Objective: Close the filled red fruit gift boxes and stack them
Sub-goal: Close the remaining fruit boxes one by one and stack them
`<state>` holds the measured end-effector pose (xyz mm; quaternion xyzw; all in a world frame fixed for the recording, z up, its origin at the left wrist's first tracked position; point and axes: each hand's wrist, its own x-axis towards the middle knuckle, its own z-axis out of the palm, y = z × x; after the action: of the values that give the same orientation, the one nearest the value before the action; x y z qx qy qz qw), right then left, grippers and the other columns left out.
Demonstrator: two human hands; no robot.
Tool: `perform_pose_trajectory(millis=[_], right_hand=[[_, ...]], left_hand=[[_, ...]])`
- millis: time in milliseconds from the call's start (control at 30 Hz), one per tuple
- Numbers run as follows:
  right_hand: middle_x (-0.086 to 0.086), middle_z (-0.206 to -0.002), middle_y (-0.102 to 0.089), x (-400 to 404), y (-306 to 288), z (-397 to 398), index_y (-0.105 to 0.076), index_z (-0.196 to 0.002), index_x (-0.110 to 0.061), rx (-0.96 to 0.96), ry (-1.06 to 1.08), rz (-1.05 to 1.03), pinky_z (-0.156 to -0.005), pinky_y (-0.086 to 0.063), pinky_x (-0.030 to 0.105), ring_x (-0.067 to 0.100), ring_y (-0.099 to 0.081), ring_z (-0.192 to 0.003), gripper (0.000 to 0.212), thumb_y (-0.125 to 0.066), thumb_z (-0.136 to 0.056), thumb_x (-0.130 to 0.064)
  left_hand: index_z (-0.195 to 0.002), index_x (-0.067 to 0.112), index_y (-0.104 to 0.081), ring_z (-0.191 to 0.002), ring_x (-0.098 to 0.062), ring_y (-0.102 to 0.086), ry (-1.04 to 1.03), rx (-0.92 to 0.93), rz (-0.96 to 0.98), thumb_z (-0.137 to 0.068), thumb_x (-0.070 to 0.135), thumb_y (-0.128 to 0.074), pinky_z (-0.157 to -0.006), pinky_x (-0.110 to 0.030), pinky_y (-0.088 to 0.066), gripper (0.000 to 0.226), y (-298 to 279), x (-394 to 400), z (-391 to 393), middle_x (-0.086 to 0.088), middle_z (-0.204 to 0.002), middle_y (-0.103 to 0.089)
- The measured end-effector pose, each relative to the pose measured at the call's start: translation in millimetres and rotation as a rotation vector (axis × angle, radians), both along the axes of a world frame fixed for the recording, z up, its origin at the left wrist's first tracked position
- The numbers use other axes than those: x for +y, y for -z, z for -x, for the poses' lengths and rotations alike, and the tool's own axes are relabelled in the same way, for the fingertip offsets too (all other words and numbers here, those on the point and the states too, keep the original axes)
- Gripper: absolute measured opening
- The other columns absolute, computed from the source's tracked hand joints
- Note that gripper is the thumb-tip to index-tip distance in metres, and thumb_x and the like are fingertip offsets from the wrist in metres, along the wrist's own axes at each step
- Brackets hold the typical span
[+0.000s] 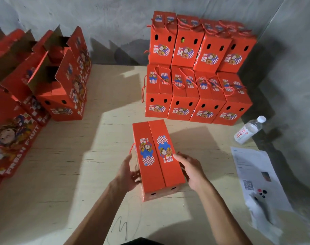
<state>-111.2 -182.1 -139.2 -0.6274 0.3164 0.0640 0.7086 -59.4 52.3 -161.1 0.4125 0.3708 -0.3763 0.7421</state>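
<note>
A closed red gift box (156, 156) stands on the wooden table (80, 165) in front of me, its two top flaps meeting along the middle. My left hand (129, 172) holds its left side, fingers curled against the wall near a red rope handle. My right hand (187, 167) grips the right side, thumb on the top flap. Behind it, closed boxes form a two-tier stack (200, 71) against the wall. Open boxes (60, 75) with raised flaps stand at the left.
A water bottle (249, 129) lies at the right, near the stack. Printed paper sheets (256, 175) and a crumpled white wrapper (262, 214) lie at the right edge. A concrete wall runs behind and to the right.
</note>
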Motion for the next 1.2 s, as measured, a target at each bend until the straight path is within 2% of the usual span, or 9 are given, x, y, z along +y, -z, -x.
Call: perform_pose_trajectory(millis=[133,233,400,567,667,733,900,1033,1200], right_hand=[[0.01,-0.084,-0.077,12,-19,-18,-0.066,-0.069,-0.018,-0.074,0.048,0.105,-0.068,-0.05,0.031,0.022,-0.07,-0.077,0.016,-0.078,-0.079,-0.014],[0.009,-0.086,-0.073,32,-46,-33,-0.065,-0.072,-0.011,-0.278,-0.038,0.204,-0.074,-0.048,0.028,0.018,-0.067,-0.079,0.022,-0.078,-0.076,-0.029],[-0.017,-0.095,-0.073,85,-73,-51,-0.073,-0.096,-0.032,-0.604,-0.563,0.417,-0.077,-0.048,0.018,0.002,-0.067,-0.091,0.012,-0.065,-0.093,-0.023],[0.003,-0.072,-0.068,91,-87,-74,-0.065,-0.084,-0.011,-0.545,-0.635,0.64,-0.062,-0.047,0.035,0.018,-0.064,-0.068,0.037,-0.047,-0.096,-0.041],[0.005,-0.073,-0.072,77,-102,-89,-0.071,-0.087,-0.007,-0.414,-0.577,0.417,-0.064,-0.053,0.032,0.016,-0.068,-0.069,0.037,-0.042,-0.098,-0.028],[0.016,-0.077,-0.073,70,-117,-95,-0.071,-0.086,0.001,-0.323,-0.503,0.148,-0.065,-0.059,0.035,0.027,-0.071,-0.072,0.031,-0.045,-0.099,-0.011],[-0.006,-0.05,-0.038,54,-141,-107,-0.051,-0.073,-0.014,-0.296,-0.377,0.181,-0.048,-0.034,0.025,0.012,-0.034,-0.045,0.026,-0.048,-0.099,-0.016],[-0.003,-0.054,-0.039,38,-167,-123,-0.054,-0.077,-0.011,-0.365,-0.318,0.118,-0.053,-0.045,0.033,0.01,-0.038,-0.042,0.03,-0.044,-0.105,-0.014],[-0.004,-0.055,-0.042,6,-219,-143,-0.055,-0.08,-0.011,-0.482,-0.228,0.136,-0.052,-0.045,0.031,0.009,-0.039,-0.042,0.032,-0.041,-0.108,-0.017]], left_hand=[[-0.142,0.002,-0.051,-0.098,-0.017,-0.06,-0.424,-0.132,0.146,-0.103,0.051,-0.044,-0.104,-0.031,-0.042,0.062,-41,5,-17,-0.006,-0.108,-0.064],[-0.139,0.001,-0.052,-0.09,-0.019,-0.066,-0.401,-0.42,0.151,-0.109,0.04,-0.034,-0.104,-0.036,-0.045,0.052,-91,3,-28,-0.009,-0.104,-0.071],[-0.105,0.008,-0.073,-0.086,-0.023,-0.075,0.18,-0.951,-0.334,-0.105,0.062,-0.027,-0.082,-0.034,-0.06,0.072,-149,-10,-25,-0.011,-0.091,-0.078],[-0.061,0.001,-0.052,-0.052,-0.019,-0.049,0.416,-1.403,-1.075,-0.106,0.053,-0.04,-0.055,-0.027,-0.033,0.07,-155,-13,-30,-0.006,-0.053,-0.053],[-0.1,0.01,-0.067,-0.079,-0.012,-0.064,0.39,-1.335,-0.975,-0.102,0.051,-0.05,-0.071,-0.035,-0.052,0.044,-142,-15,-30,-0.003,-0.094,-0.068],[-0.132,0.015,-0.055,-0.1,-0.01,-0.066,0.321,-1.229,-0.94,-0.097,0.061,-0.054,-0.087,-0.041,-0.058,0.058,-137,-15,-28,0.001,-0.125,-0.064],[-0.151,0.021,-0.036,-0.136,-0.016,-0.047,0.622,-1.227,-0.78,-0.061,0.093,-0.062,-0.107,-0.044,-0.048,0.117,-139,-10,-27,0.006,-0.145,-0.048],[-0.162,0.031,-0.001,-0.154,-0.023,-0.016,1.07,-1.161,-0.799,-0.045,0.087,-0.079,-0.121,-0.053,-0.031,0.151,-145,-29,-24,0.007,-0.167,-0.014],[-0.157,0.038,0.021,-0.155,-0.011,0.005,1.101,-1.36,-0.85,-0.041,0.085,-0.08,-0.127,-0.052,-0.013,0.16,-164,-62,-44,0.02,-0.167,0.006]])
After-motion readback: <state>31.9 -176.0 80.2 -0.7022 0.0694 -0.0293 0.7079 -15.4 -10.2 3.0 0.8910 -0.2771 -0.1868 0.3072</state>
